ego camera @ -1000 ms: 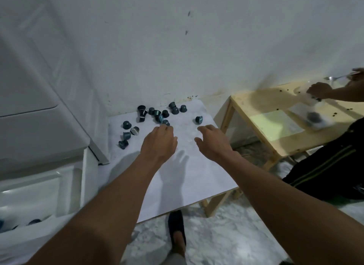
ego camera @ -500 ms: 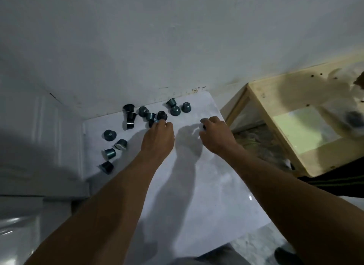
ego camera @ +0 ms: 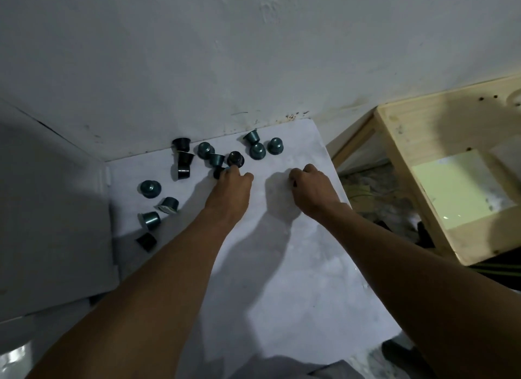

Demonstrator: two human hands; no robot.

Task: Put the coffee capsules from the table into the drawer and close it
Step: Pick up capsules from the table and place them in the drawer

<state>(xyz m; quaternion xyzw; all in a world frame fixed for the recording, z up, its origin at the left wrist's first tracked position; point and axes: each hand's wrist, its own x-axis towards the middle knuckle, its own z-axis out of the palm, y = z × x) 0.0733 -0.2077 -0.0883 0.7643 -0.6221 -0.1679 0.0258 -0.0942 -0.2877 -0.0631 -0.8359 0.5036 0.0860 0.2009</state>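
Note:
Several dark teal coffee capsules (ego camera: 257, 150) lie scattered on the white table (ego camera: 282, 280), mostly along its far edge by the wall, with a few more capsules (ego camera: 150, 188) at the left edge. My left hand (ego camera: 231, 189) reaches into the middle cluster, its fingertips closed on a capsule (ego camera: 218, 172) that they half hide. My right hand (ego camera: 310, 189) is curled shut over a lone capsule to the right, of which only a dark sliver (ego camera: 293, 183) shows. The drawer is almost wholly outside the frame.
A white cabinet (ego camera: 50, 209) stands against the table's left side. A wall rises right behind the capsules. A light wooden table (ego camera: 408, 130) stands to the right across a narrow gap, with marble floor below.
The camera has tipped down and closer, so the drawer and the other person have left the frame. Both hands have reached farther forward and closed, the left on a cluster capsule, the right over the lone one.

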